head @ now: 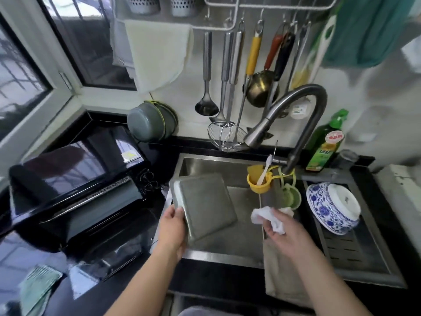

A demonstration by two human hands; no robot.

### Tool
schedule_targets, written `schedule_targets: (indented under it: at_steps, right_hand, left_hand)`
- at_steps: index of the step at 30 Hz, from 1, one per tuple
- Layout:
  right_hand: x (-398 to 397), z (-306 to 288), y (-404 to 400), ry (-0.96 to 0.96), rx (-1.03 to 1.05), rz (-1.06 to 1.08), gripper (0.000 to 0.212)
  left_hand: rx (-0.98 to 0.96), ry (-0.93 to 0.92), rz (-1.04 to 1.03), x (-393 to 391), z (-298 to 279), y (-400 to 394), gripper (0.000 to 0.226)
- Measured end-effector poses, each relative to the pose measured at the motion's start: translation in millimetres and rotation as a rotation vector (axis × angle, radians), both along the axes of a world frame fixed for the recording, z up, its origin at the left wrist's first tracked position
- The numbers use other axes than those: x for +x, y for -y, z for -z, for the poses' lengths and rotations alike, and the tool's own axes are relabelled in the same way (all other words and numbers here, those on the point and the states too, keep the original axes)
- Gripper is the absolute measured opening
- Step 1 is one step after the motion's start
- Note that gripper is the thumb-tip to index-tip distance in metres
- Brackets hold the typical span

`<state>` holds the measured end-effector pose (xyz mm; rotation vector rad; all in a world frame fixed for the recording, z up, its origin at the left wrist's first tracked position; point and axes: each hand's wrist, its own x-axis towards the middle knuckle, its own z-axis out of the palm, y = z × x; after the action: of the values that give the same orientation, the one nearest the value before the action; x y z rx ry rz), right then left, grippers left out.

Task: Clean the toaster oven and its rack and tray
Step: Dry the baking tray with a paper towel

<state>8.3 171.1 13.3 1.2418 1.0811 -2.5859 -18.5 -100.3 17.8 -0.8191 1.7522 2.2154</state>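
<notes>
Over the sink point(189, 164), fingers point(180, 212) of the left hand point(172, 226) curled round the tray's near-left edge, thumb on top, pinching it. Tray point(206, 205) tilted above the basin, underside up: dull grey metal, flat, rounded corners, raised rim. Right hand point(283, 231), just right of the tray, clutching a crumpled white cloth point(266, 218), soft and wadded. Best now: steady grip, firm wipes along rim and corners, where grease likely hides. Left of the sink, toaster oven point(77, 179), glossy black, door dropped open. Rack not clearly visible.
</notes>
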Motion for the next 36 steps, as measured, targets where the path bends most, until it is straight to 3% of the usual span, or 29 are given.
schedule_targets:
  at_steps: [4,6,9,12,14,16,19,23,24,26,28,30,32,33,35,36]
  right_hand:
    - [12.7,-5.8,3.8,0.071,0.383,-0.202,0.029]
    - [13.2,-18.0,7.2,0.085,0.441,-0.247,0.028]
    - [9.2,-35.6,9.0,0.115,0.476,-0.198,0.021]
    - [10.6,-46.1,9.3,0.181,0.913,-0.322,0.017]
    - [12.8,-47.2,6.1,0.144,1.090,-0.395,0.022]
    - [9.3,-47.8,1.2,0.065,1.075,-0.376,0.029]
    - [4.1,-50.6,0.4,0.099,0.974,-0.303,0.047]
    - [-3.6,-50.6,-3.9,0.058,0.401,-0.216,0.049]
    - [-4.9,-49.1,-4.8,0.026,0.343,-0.211,0.053]
    - [-6.6,-54.8,-3.0,-0.058,0.328,-0.183,0.056]
    - [-8.0,-60.2,0.2,-0.158,0.332,-0.115,0.039]
    - [-11.9,-66.0,3.5,-0.110,0.467,-0.048,0.022]
    - [-18.4,-70.2,3.0,0.007,0.624,-0.012,0.033]
    - [-21.3,-72.8,4.4,0.011,0.631,-0.028,0.035]
    - [-28.3,-76.0,7.9,-0.050,0.562,0.026,0.014]
    - [-30.6,-75.5,10.6,-0.071,0.611,0.057,0.018]
  left_hand:
    - [-0.268,-0.119,0.175,-25.4,-14.3,-11.4,0.018]
    - [-0.378,-0.108,0.194,-36.5,-16.7,-16.0,0.015]
    - [-0.354,-0.058,0.225,-38.9,-15.3,-14.3,0.012]
    - [-0.146,-0.007,0.192,-31.1,-9.3,0.1,0.011]
    - [0.031,0.027,0.139,-22.8,-5.2,11.0,0.011]
    - [0.084,0.026,0.111,-18.4,-3.9,18.3,0.012]
    - [0.000,0.044,0.124,-19.9,-5.7,22.5,0.015]
    - [-0.066,0.027,0.191,-19.1,-9.2,15.9,0.016]
    - [-0.035,0.015,0.178,-16.3,-8.8,14.4,0.016]
    - [0.071,0.006,0.131,-9.0,-13.2,11.4,0.015]
    - [0.138,-0.032,0.113,-6.4,-14.2,9.2,0.015]
    - [0.159,-0.066,0.093,-8.3,-15.6,6.9,0.019]
    - [0.180,-0.068,0.054,-11.4,-16.1,4.5,0.025]
    - [0.191,-0.062,0.049,-11.6,-16.5,2.7,0.027]
    - [0.212,-0.053,0.068,-9.7,-18.2,-2.5,0.030]
    - [0.227,-0.060,0.079,-7.8,-19.2,-6.1,0.031]
